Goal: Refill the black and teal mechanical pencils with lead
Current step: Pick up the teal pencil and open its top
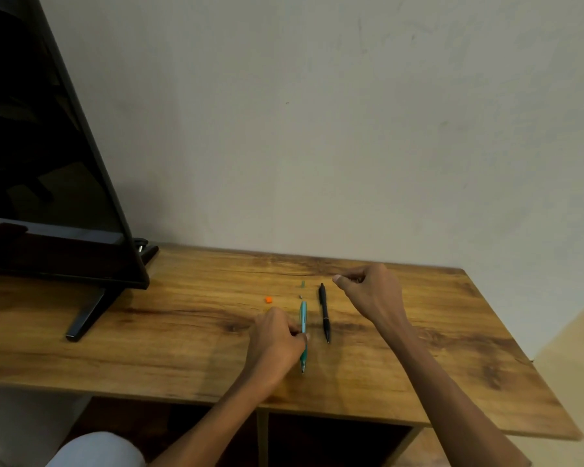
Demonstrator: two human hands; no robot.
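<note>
Now left hand pinches teal pencil on wooden table; right hand clenched, contents unclear, beside black pencil.

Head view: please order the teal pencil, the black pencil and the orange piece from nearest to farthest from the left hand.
1. Teal pencil: at the left hand's fingertips.
2. Orange piece: beyond the hand, slightly left.
3. Black pencil: right of the teal one.
Two and three are close.

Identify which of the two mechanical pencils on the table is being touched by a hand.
The teal pencil: the left hand grips its barrel. The black pencil lies untouched beside it, apart from both hands.
</note>
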